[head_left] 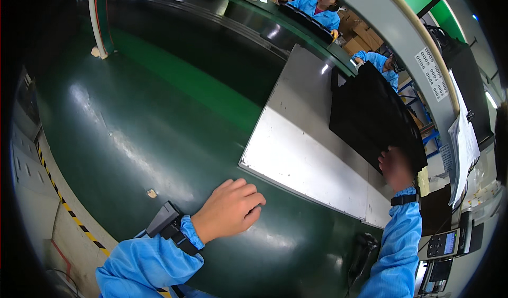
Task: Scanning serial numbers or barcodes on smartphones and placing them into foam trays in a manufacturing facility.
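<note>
My left hand (228, 209) hovers over or rests on the green tabletop, its fingers curled in and nothing seen in them. At the right, my right hand (397, 169) is at the near lower end of a large flat black panel (370, 113), fingers against it and somewhat blurred. The panel looks like a screen and stands tilted up over a pale metal plate (296, 144). Where its far lower edge bears is hard to make out.
A black handheld scanner (364, 253) lies by my right forearm. Beyond the green table (159, 134) runs a conveyor line (248, 23), with two people in blue at work. A grey curved frame post (413, 28) with hanging papers (461, 150) rises at right; a small display device (443, 243) sits below.
</note>
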Available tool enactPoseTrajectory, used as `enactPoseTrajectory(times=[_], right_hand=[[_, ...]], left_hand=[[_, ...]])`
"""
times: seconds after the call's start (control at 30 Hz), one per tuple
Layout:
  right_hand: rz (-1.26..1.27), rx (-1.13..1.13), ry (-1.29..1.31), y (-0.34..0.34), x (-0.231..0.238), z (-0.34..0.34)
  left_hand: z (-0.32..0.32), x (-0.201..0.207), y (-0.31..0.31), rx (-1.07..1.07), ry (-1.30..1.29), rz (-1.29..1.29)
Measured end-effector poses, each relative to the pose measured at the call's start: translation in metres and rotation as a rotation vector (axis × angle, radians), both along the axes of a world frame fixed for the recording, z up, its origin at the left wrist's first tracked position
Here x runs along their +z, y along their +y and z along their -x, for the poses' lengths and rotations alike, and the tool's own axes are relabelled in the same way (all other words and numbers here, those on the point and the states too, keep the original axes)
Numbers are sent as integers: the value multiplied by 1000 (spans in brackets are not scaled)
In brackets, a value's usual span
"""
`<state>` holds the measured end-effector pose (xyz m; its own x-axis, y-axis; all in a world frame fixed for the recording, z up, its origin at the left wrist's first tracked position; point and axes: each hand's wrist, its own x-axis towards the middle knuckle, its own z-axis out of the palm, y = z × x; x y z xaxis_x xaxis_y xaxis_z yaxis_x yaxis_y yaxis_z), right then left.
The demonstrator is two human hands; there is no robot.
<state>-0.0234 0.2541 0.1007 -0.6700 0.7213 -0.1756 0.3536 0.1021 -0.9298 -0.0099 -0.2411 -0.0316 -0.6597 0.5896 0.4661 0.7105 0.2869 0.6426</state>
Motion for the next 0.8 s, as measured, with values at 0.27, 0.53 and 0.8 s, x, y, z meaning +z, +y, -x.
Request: enactPoseTrajectory(times=[0.27,0.53,0.8], right_hand=[[512,116,256,56,-75,43],[359,-68,412,75,-111,52],[215,-237,329,11,-100,54]], left_hand=[[-1,-18,1,4,54,-52],[-6,-10,-3,-14,15,7],[-8,-2,-5,-61,-26,61]])
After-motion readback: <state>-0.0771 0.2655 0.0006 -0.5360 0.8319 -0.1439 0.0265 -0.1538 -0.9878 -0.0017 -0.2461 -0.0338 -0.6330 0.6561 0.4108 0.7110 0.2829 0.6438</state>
